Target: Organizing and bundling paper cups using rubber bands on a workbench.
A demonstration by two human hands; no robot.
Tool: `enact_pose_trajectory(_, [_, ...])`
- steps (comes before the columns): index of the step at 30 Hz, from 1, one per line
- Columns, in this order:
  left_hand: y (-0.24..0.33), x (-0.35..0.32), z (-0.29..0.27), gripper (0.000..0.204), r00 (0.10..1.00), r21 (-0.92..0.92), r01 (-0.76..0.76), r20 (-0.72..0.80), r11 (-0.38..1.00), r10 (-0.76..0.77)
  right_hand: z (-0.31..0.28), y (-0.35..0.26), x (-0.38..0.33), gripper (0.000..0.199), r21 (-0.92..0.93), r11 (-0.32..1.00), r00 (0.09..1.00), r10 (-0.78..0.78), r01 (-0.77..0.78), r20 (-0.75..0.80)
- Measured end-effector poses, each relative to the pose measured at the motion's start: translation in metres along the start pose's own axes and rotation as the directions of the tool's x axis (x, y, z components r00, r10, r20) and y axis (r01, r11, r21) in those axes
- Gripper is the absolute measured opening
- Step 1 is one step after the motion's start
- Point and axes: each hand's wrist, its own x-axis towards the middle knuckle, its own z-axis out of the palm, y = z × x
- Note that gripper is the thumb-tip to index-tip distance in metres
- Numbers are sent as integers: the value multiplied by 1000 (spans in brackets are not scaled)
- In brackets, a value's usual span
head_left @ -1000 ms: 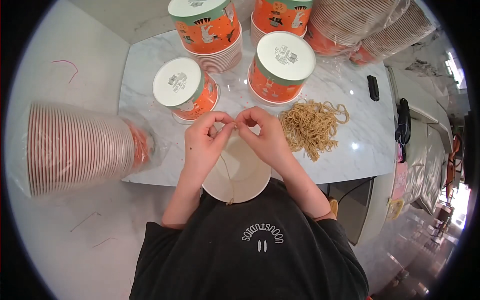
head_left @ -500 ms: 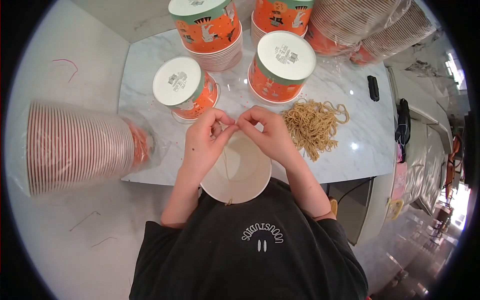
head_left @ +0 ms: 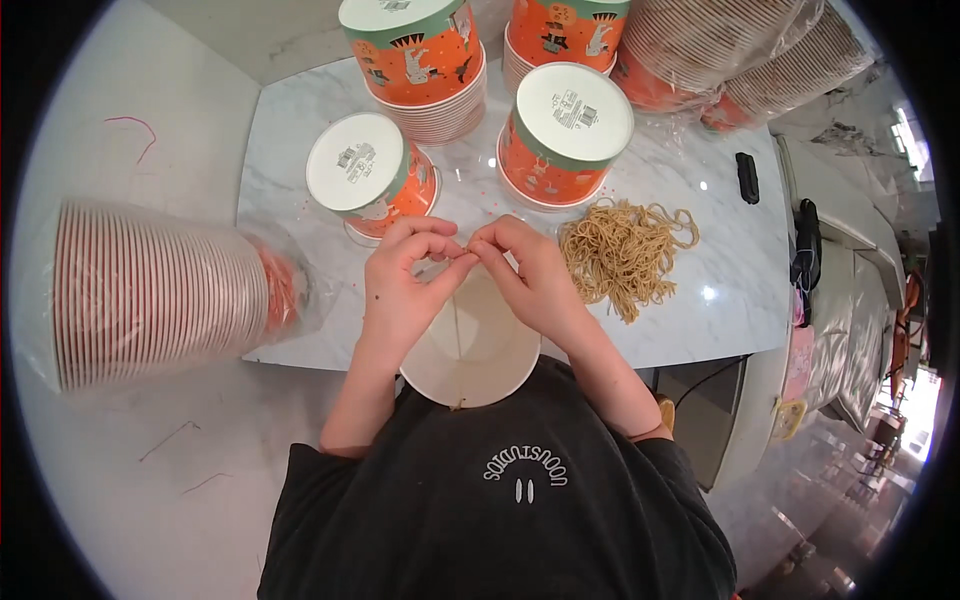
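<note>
A paper bucket (head_left: 495, 345) with a white inside stands against my shirt, its mouth facing up. A tan cord (head_left: 458, 325) crosses the opening from a knot at the near rim to my fingertips at the far rim. My left hand (head_left: 402, 282) pinches the cord end between thumb and index finger, the other fingers curled loosely. Meeting it tip to tip, my right hand (head_left: 532, 283) also pinches the cord. The fingertips cover the join of cord and far rim. Beside my right hand lies a heap of tan cords (head_left: 625, 255).
Upside-down orange and green buckets (head_left: 355, 165) stand on the marble table (head_left: 700, 330), one with a cord handle. Stacked buckets (head_left: 430, 60) rise behind. Plastic-wrapped stacks (head_left: 710, 50) fill the far right; another wrapped stack (head_left: 160, 295) lies at left. A black object (head_left: 747, 178) lies at right.
My left hand has shifted slightly left, its upper fingers lifting and spreading a little. The cord across the bucket looks straighter. Both hands still pinch at the far rim.
</note>
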Motion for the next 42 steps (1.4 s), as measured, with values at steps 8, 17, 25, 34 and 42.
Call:
enact_pose_trajectory(8, [-12, 3, 0, 9, 992, -202, 80, 115, 976, -57, -3, -2, -1, 9, -31, 997, 998, -67, 67, -1])
enact_pose_trajectory(17, [-14, 3, -8, 6, 971, -557, 229, 184, 798, -150, 1, -6, -4, 10, 117, 992, 999, 52, -53, 11])
enact_pose_trajectory(25, [-13, 4, -9, 3, 959, -578, 278, 213, 767, -187, 3, -2, -4, 11, 83, 996, 1000, -10, 11, -19])
enact_pose_trajectory(34, [-12, 1, -8, 5, 958, -534, 282, 201, 797, -204, 3, -8, -4, 16, 0, 999, 998, -50, 50, -34])
enact_pose_trajectory(42, [-3, -1, -12, 10, 968, -345, 242, 145, 907, -203, 3, -6, -6, 15, -133, 972, 977, -205, 196, -63])
